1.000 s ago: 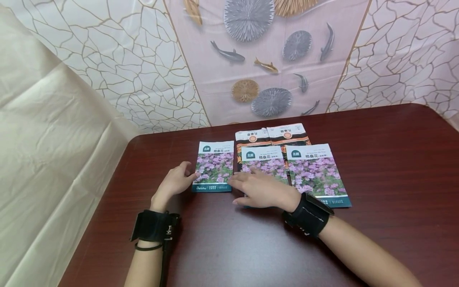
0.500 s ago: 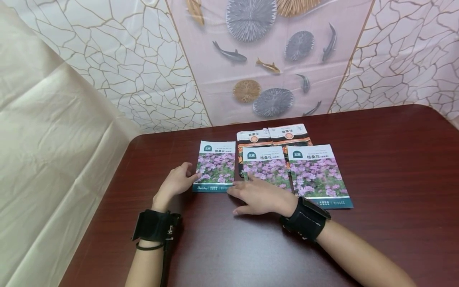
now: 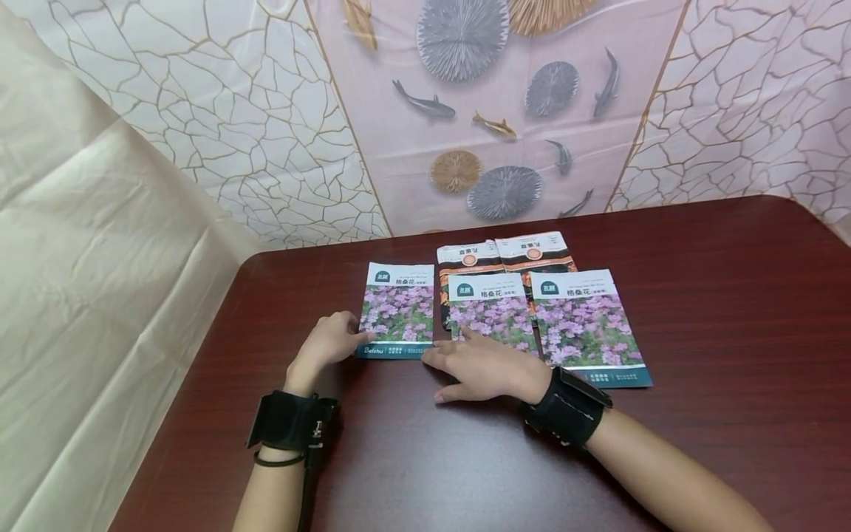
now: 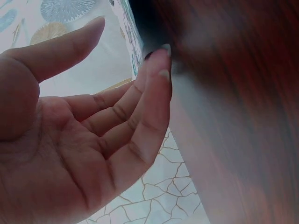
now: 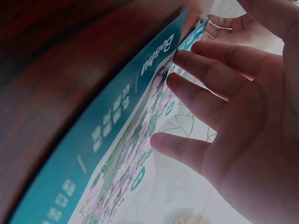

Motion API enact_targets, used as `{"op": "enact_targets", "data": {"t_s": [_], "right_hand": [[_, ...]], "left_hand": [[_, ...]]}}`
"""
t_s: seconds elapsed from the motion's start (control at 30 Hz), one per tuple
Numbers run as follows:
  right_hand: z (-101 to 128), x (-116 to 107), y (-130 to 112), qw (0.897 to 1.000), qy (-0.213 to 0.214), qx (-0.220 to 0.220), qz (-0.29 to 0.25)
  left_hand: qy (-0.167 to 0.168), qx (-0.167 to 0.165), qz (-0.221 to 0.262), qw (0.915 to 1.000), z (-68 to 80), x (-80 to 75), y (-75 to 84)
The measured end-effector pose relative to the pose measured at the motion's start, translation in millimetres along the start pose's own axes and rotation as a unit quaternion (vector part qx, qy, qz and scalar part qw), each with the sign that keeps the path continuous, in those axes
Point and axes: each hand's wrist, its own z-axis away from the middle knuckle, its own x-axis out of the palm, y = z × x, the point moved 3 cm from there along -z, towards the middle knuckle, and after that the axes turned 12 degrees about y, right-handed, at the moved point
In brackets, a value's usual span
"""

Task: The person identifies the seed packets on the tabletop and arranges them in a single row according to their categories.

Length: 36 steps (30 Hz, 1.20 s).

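Observation:
Three seed packets with purple flowers lie side by side on the dark red table. My left hand rests beside the left packet, and its fingertips touch the packet's left edge. My right hand lies flat, fingers spread, over the near end of the middle packet. Its fingertips reach the left packet's near right corner. In the right wrist view the straight fingers hover just over the teal-edged packet. The right packet lies untouched.
Two orange packets lie partly under the purple ones at the back. A patterned sheet with fish hangs behind the table. Cream cloth hangs past the table's left edge.
My right hand has drawn back slightly toward me, uncovering a little more of the middle packet. The left hand and the packets have hardly moved.

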Motion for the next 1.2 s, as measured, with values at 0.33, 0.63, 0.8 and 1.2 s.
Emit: {"op": "enact_targets", "data": {"t_s": [0.33,0.63,0.8,1.2], "right_hand": [[0.6,-0.5,-0.5,1.0,-0.007,0.007,-0.006],[0.9,-2.6,-0.7,1.0,0.002,0.009,-0.017],[2.1,-10.2,-0.5,0.999,0.025,0.006,-0.033],[3.6,-29.6,-1.3,0.994,0.106,-0.027,-0.022]], "left_hand": [[0.002,-0.036,0.123,0.9918,1.6,-1.6,1.2],[-0.016,-0.043,0.243,0.9688,1.8,-1.7,3.9],[-0.01,-0.028,0.249,0.968,4.1,-6.3,6.3],[0.018,-0.013,0.258,0.9659,8.9,-30.5,-3.3]]}}
